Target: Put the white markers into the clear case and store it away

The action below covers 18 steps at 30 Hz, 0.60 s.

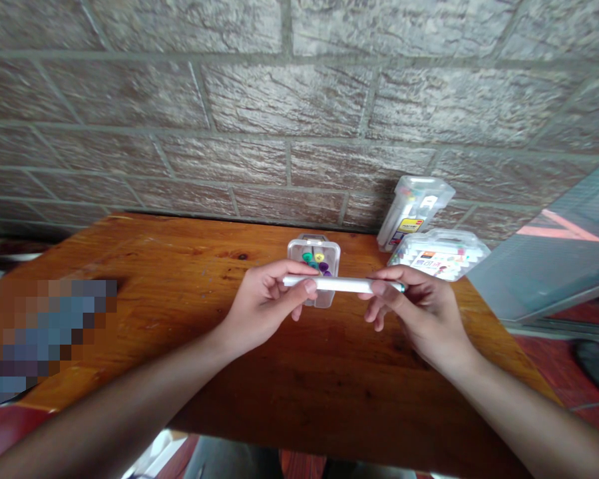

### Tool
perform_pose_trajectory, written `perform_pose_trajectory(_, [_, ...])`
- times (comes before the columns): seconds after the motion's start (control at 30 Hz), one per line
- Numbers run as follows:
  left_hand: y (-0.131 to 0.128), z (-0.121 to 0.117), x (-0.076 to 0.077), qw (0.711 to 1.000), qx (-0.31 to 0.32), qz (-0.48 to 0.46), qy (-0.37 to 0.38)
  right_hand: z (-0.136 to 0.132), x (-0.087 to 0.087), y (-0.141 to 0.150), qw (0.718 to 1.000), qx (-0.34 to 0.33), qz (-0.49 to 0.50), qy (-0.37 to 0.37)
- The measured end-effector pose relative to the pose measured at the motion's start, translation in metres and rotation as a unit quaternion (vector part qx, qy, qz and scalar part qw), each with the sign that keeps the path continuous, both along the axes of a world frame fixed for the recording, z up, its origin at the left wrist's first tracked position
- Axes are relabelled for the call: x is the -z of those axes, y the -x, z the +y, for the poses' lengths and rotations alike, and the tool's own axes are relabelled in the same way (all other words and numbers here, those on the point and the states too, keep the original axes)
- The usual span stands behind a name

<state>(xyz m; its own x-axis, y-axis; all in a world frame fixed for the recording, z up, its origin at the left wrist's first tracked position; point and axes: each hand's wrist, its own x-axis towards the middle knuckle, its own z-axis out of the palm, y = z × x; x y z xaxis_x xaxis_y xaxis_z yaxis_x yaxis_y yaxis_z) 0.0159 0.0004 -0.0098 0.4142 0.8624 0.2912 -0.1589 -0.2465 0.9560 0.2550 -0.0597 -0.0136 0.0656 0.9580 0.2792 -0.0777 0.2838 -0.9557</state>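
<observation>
A white marker pen (339, 285) lies level between my two hands, above the table. My left hand (267, 293) pinches its left end between thumb and fingers. At the other end, where a bit of green shows, my right hand (414, 303) grips it the same way. Just behind the pen stands a small clear plastic box (335, 249). Several markers with green, yellow and purple ends (319, 257) sit in that box. The pen and my left fingers hide part of the box.
Towards the table's back right corner stands a tall clear case (402, 209) with a yellow label. Beside it is a clear handled case (446, 256) of white pens. A brick wall (289, 159) runs behind the wooden table (194, 266). A pixelated patch covers the left side.
</observation>
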Motion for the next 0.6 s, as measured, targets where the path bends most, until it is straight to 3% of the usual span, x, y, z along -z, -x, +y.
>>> perform_pose_trajectory(0.6, [-0.0021, -0.0015, -0.0013, 1.000, 0.005, 0.008, -0.003, -0.0004, -0.0013, 0.0025, 1.000, -0.012, -0.021, -0.004])
